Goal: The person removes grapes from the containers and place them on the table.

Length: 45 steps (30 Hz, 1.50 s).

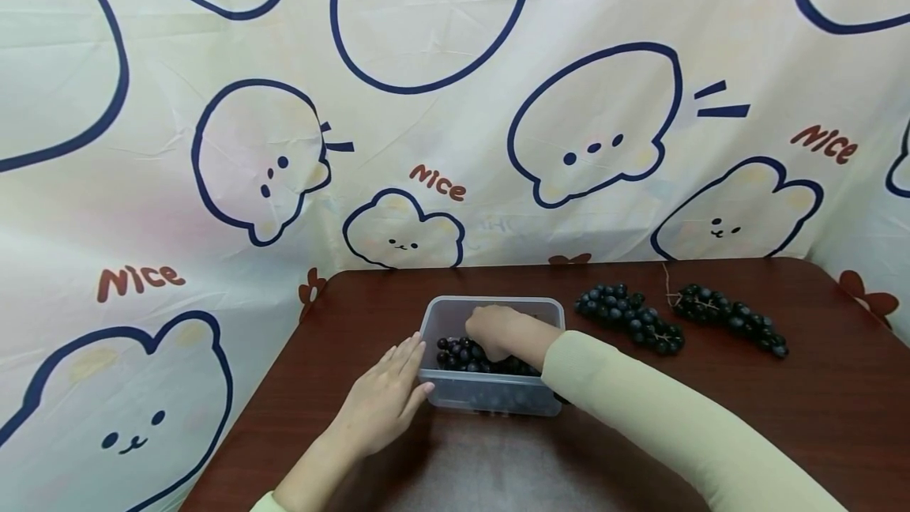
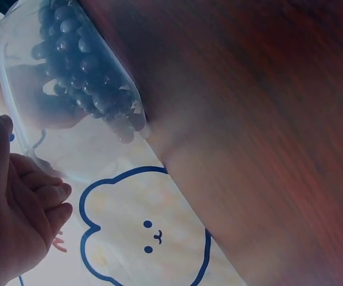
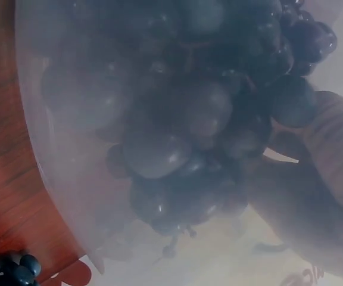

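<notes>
A clear plastic box (image 1: 490,396) stands on the table with a bunch of dark grapes (image 1: 458,355) inside. My right hand (image 1: 501,330) reaches down into it, fingers curled at the grapes. Through the cloudy wall in the right wrist view, the right thumb (image 3: 338,149) presses against a grape and the bunch lies along the hand. My left hand (image 1: 380,401) rests against the box's left side, fingers extended and thumb near the front corner. In the left wrist view, the grapes (image 2: 88,71) show through the wall beside the left hand's fingers (image 2: 52,193).
Two more bunches of dark grapes, one nearer (image 1: 629,318) and one farther right (image 1: 732,318), lie to the right of the box. The brown wooden table (image 1: 320,322) ends at a printed curtain (image 1: 604,14) behind.
</notes>
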Each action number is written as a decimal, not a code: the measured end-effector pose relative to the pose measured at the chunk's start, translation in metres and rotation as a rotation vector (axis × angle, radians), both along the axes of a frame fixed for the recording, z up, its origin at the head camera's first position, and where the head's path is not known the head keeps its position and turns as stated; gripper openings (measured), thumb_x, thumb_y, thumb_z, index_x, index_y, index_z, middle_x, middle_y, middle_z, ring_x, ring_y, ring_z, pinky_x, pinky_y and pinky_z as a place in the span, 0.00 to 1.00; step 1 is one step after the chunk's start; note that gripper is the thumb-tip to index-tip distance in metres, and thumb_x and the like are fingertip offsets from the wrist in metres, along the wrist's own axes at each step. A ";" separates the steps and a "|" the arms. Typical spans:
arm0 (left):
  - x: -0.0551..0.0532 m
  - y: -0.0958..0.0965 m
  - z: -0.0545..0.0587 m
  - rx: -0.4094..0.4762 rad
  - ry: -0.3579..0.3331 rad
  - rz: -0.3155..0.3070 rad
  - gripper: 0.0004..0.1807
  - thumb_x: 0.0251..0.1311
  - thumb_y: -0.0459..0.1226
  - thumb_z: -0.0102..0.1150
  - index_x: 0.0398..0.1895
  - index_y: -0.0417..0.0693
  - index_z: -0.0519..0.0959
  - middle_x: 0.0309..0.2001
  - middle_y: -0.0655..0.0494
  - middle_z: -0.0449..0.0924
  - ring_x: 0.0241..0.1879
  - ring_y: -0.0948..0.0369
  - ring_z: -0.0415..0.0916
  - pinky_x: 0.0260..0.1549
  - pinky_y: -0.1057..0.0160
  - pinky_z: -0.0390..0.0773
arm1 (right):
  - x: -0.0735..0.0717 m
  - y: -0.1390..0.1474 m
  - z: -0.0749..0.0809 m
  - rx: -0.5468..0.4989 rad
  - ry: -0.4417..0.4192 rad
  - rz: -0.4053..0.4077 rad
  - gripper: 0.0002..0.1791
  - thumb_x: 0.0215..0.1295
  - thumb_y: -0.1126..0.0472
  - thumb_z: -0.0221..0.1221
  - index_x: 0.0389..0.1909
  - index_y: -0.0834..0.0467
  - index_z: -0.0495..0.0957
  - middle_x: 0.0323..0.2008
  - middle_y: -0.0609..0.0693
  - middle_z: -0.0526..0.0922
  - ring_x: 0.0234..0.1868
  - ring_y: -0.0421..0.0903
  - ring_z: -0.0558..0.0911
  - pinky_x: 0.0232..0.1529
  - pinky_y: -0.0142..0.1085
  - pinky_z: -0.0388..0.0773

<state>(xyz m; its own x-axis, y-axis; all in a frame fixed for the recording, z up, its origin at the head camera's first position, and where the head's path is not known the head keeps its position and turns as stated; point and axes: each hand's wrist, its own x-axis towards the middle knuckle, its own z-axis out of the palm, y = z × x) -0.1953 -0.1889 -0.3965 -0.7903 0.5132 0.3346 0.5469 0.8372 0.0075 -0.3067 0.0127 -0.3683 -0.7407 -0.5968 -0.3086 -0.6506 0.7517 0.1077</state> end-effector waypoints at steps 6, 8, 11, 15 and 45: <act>0.000 0.000 0.001 0.001 -0.019 0.001 0.32 0.70 0.47 0.52 0.67 0.31 0.66 0.69 0.40 0.62 0.69 0.51 0.60 0.67 0.52 0.59 | 0.000 0.003 -0.002 -0.031 0.015 -0.003 0.09 0.63 0.68 0.61 0.26 0.53 0.78 0.25 0.47 0.75 0.23 0.42 0.69 0.24 0.35 0.68; 0.000 0.000 0.002 0.010 -0.025 0.000 0.32 0.70 0.47 0.52 0.67 0.32 0.66 0.69 0.40 0.62 0.69 0.52 0.59 0.67 0.52 0.60 | 0.001 0.004 -0.001 -0.035 0.028 0.004 0.09 0.63 0.67 0.62 0.25 0.53 0.78 0.24 0.46 0.75 0.22 0.42 0.69 0.24 0.35 0.69; 0.000 0.000 0.002 0.010 -0.031 0.005 0.32 0.70 0.47 0.52 0.67 0.33 0.66 0.69 0.41 0.62 0.69 0.53 0.59 0.67 0.52 0.60 | 0.002 0.006 0.000 -0.040 0.035 0.009 0.09 0.63 0.67 0.61 0.24 0.53 0.77 0.24 0.46 0.74 0.22 0.42 0.68 0.22 0.34 0.67; -0.001 0.000 0.001 0.008 -0.030 0.007 0.32 0.70 0.48 0.51 0.67 0.33 0.67 0.69 0.41 0.62 0.70 0.53 0.59 0.67 0.53 0.59 | 0.003 0.008 -0.002 -0.039 0.048 0.031 0.12 0.63 0.68 0.61 0.22 0.53 0.76 0.23 0.46 0.73 0.21 0.41 0.66 0.22 0.34 0.66; 0.000 -0.001 -0.001 0.028 0.015 -0.020 0.30 0.69 0.44 0.55 0.65 0.31 0.68 0.68 0.40 0.65 0.68 0.52 0.62 0.66 0.52 0.62 | 0.010 0.016 -0.006 -0.009 0.279 0.156 0.07 0.65 0.64 0.63 0.29 0.51 0.84 0.24 0.45 0.79 0.25 0.41 0.78 0.29 0.32 0.78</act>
